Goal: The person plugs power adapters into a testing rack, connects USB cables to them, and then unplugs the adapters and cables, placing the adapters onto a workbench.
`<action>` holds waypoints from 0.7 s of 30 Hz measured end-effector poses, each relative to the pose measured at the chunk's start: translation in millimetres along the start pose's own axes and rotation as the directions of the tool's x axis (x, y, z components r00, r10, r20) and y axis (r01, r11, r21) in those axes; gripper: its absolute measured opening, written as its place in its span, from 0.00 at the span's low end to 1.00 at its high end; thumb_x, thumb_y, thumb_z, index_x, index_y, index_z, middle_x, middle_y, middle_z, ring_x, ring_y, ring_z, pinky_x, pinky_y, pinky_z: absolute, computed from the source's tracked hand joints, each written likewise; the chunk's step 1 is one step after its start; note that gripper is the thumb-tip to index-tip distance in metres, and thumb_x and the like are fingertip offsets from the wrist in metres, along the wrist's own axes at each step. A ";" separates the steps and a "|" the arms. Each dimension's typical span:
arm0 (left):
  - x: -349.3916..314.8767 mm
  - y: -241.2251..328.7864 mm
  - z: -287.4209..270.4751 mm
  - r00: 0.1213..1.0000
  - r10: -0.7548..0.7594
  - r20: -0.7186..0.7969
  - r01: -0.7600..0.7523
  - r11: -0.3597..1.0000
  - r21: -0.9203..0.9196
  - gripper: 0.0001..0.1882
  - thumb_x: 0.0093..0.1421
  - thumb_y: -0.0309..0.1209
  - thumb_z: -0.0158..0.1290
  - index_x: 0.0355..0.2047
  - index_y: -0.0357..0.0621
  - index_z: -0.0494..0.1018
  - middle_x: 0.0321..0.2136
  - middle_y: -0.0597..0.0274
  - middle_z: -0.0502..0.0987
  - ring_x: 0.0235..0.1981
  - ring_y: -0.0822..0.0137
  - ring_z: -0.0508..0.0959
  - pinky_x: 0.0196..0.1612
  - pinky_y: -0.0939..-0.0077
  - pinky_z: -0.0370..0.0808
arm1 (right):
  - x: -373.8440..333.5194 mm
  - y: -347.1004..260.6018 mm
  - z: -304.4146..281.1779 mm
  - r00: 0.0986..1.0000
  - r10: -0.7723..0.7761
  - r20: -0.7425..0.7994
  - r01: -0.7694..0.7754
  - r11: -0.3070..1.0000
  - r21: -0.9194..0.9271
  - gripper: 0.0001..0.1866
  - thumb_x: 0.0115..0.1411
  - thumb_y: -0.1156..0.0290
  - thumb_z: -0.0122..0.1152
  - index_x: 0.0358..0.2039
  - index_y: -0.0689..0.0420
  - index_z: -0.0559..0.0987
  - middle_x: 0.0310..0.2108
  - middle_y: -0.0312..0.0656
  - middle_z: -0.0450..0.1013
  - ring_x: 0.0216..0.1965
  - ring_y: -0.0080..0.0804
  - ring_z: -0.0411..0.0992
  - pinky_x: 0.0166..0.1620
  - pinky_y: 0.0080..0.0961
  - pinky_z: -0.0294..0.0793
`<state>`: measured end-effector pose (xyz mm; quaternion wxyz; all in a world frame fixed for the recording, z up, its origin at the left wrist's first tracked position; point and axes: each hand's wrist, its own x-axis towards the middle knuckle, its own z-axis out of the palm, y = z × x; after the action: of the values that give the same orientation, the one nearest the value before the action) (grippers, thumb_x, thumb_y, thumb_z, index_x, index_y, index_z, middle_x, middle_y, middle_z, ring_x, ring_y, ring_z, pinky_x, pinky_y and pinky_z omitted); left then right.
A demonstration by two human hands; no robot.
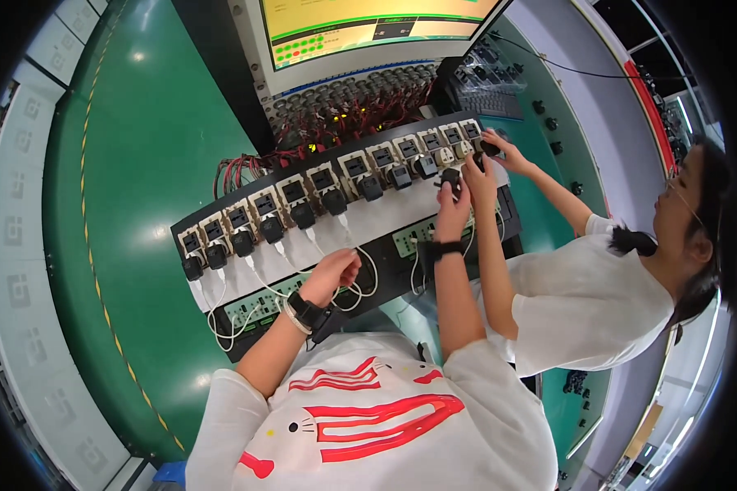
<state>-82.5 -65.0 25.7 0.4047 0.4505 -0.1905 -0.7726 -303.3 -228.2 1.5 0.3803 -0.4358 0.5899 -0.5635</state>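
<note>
Near: the left hand curled its fingers around white cables at the test rack's front edge. Farther: the right hand pinched one black adapter just off the socket row, apparently mid-insertion; seating it squarely comes next. About twelve sockets showed. A co-worker's two hands worked the far end below one monitor.
</note>
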 end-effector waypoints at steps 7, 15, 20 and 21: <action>-24.2 -21.0 -32.0 0.989 0.012 -0.146 -0.012 1.000 0.005 0.09 0.62 0.34 0.43 0.28 0.45 0.68 0.23 0.70 0.68 0.24 0.76 0.67 0.29 0.82 0.64 | 87.3 61.2 -5.4 0.956 -0.197 -0.215 0.153 0.967 -0.203 0.26 0.59 0.71 0.57 0.57 0.60 0.64 0.46 0.43 0.68 0.36 0.24 0.70 0.34 0.18 0.72; -45.5 -30.4 -46.2 0.956 -0.003 -0.293 -0.012 0.999 -0.049 0.08 0.61 0.35 0.45 0.28 0.46 0.68 0.23 0.71 0.68 0.25 0.77 0.66 0.30 0.82 0.64 | 90.2 14.4 -3.6 0.992 -0.081 0.096 0.124 0.487 -0.865 0.25 0.59 0.63 0.56 0.57 0.51 0.66 0.43 0.50 0.67 0.39 0.49 0.70 0.41 0.38 0.71; -40.5 -20.8 -36.1 0.973 0.028 -0.231 -0.042 0.998 -0.054 0.08 0.62 0.34 0.44 0.28 0.46 0.67 0.24 0.71 0.67 0.25 0.77 0.65 0.30 0.82 0.64 | 84.5 13.1 -6.1 0.977 -0.124 0.176 0.215 0.503 -0.837 0.24 0.58 0.61 0.56 0.54 0.53 0.68 0.39 0.54 0.69 0.38 0.52 0.69 0.41 0.40 0.70; -38.6 -17.6 -33.5 0.976 0.035 -0.214 -0.042 0.999 -0.032 0.07 0.62 0.33 0.44 0.28 0.46 0.67 0.24 0.71 0.67 0.25 0.77 0.65 0.30 0.81 0.63 | 85.5 15.6 -5.1 0.989 -0.084 0.125 0.151 0.530 -0.835 0.24 0.57 0.61 0.57 0.54 0.53 0.68 0.39 0.54 0.68 0.39 0.53 0.69 0.41 0.41 0.70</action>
<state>-51.7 -21.3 17.6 0.4457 0.5197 -0.1407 -0.7152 -337.8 -307.4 -10.1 0.1057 -0.6226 0.7436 -0.2196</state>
